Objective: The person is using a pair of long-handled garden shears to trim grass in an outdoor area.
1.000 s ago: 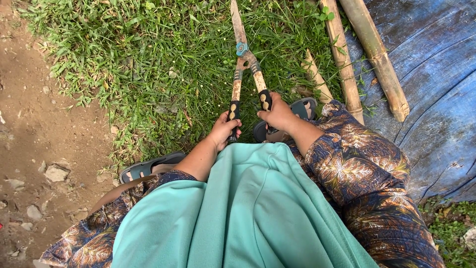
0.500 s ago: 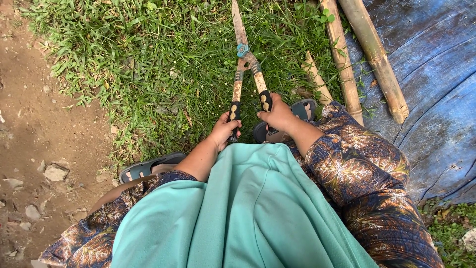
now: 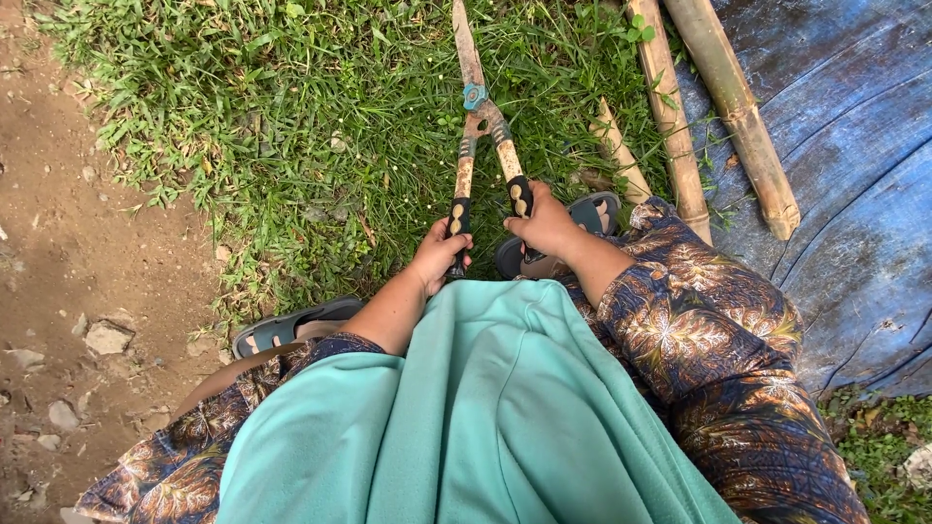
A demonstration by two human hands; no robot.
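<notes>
Shears (image 3: pixel 482 126) lie low over the grass (image 3: pixel 291 116), rusty blades closed together and pointing toward 12 o'clock. The left hand (image 3: pixel 437 254) is clamped on the left black grip, the right hand (image 3: pixel 544 223) on the right grip, the handles close together. At 2 o'clock lie bamboo poles (image 3: pixel 738 107) beside a blue tarp (image 3: pixel 854 194). Bare dirt (image 3: pixel 68 272) with stones lies at 9 o'clock.
</notes>
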